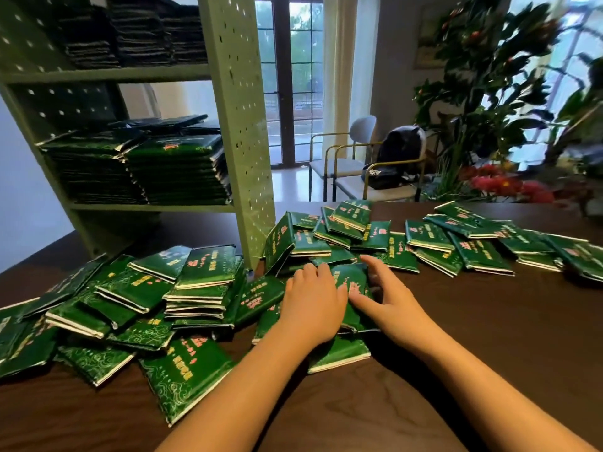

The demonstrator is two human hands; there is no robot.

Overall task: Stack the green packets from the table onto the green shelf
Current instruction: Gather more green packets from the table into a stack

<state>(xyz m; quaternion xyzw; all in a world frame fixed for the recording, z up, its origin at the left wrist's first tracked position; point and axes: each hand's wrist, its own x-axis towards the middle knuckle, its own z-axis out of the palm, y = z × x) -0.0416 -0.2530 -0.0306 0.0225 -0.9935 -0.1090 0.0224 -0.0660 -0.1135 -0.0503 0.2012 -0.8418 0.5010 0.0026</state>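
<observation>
1. Showing the green packets [202,272]: flat, glossy, dark green wrappers with pale swirl lines, red and yellow print, and a pale seam along one long side.
2. They lie in loose, overlapping heaps on the table [489,337], from its left edge across the middle to its right edge. More sit in two squared stacks [176,168] on the lower board of the green shelf [241,125], which stands at the far left of the table.
3. My left hand [311,301] rests on the middle heap, fingers bent over one packet [350,282]; I cannot tell whether it grips. My right hand [388,298] is spread, fingers straight, thumb touching that packet's side, holding nothing.
4. Bare wood shows along the near edge and toward the near right corner. Room is open above the squared stacks, under the upper board, which carries dark stacks [140,34].
5. Beyond the far edge stand two chairs [346,158] and a leafy plant [489,93].
</observation>
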